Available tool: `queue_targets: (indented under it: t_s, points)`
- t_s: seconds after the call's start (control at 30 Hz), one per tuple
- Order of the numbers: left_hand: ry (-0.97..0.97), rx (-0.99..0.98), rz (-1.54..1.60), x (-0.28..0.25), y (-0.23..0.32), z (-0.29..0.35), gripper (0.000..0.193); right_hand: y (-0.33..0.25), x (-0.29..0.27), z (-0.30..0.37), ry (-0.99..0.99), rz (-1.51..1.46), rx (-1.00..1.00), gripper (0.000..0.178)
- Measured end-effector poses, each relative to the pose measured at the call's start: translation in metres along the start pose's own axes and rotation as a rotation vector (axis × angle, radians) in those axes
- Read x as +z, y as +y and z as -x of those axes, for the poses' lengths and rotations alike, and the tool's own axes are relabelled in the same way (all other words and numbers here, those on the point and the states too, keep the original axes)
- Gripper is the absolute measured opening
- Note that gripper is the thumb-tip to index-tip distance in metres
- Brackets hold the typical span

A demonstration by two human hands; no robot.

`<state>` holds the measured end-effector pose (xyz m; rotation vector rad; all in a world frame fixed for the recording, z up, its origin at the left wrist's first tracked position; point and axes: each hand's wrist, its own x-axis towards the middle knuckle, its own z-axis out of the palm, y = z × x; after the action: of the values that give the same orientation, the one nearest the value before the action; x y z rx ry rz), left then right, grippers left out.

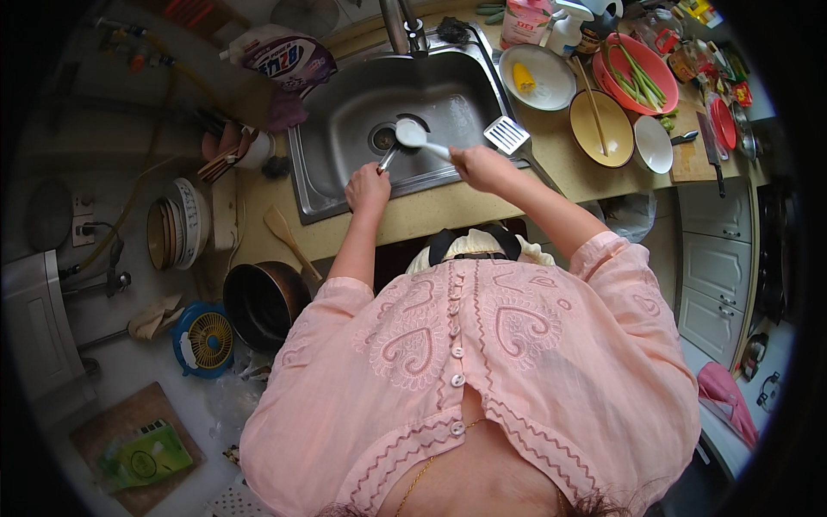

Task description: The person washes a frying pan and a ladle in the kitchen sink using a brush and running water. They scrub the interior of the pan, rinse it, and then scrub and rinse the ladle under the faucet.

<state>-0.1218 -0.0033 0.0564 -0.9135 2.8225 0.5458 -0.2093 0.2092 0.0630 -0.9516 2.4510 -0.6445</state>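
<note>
Pink blouse (474, 345) nearest | left hand (368, 187) grips metal utensil (390, 157) | right hand (481, 165) grips brush (412, 132) | turner (506, 135), bowl (553, 93) beside sink (340, 116)

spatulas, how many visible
2: a slotted spatula at the sink's right rim, a wooden spatula near its lower-left corner. The utensil in the left hand, partly hidden by the dish brush, may be another.

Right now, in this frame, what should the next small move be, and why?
Probably a short scrub with the brush: the right hand holds it, its white head overlaps the utensil in view, and the left hand grips that utensil over the sink.
</note>
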Motion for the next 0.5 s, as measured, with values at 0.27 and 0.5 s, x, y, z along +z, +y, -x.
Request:
queue_targets:
  t_s: [0.27, 0.5]
  points:
    - [0.009, 0.001, 0.028, 0.000, -0.008, -0.004, 0.020, 0.002, 0.010, -0.006, 0.027, -0.024, 0.051, 0.024]
    - [-0.008, 0.003, 0.087, -0.003, -0.006, 0.011, 0.018, 0.010, 0.008, 0.001, 0.057, -0.033, -0.010, 0.022]
